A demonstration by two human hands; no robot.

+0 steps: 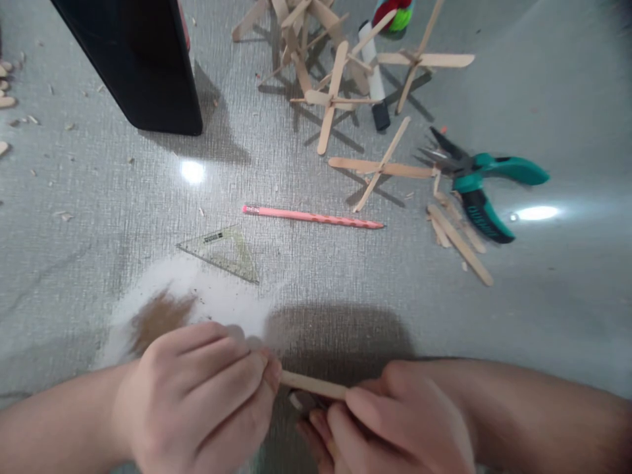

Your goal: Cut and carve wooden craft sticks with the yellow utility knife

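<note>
A wooden craft stick (315,384) spans the gap between my two hands, low in the view. My left hand (202,401) is closed around its left end, knuckles up. On the other end my right hand (405,418) presses its thumb, the fingers curled below. A small greyish object (302,400) pokes out under the stick by my right fingers; its kind I cannot make out. Brown dust (165,319) lies on a white powdery patch (227,303) beyond my left hand.
A clear set square (241,253) and a pink pencil (313,217) lie ahead. Teal-handled pliers (476,171) rest by loose stick pieces (461,245). Crossed craft sticks (332,99), a white marker (372,72) and a black upright device (143,66) stand or lie farther back.
</note>
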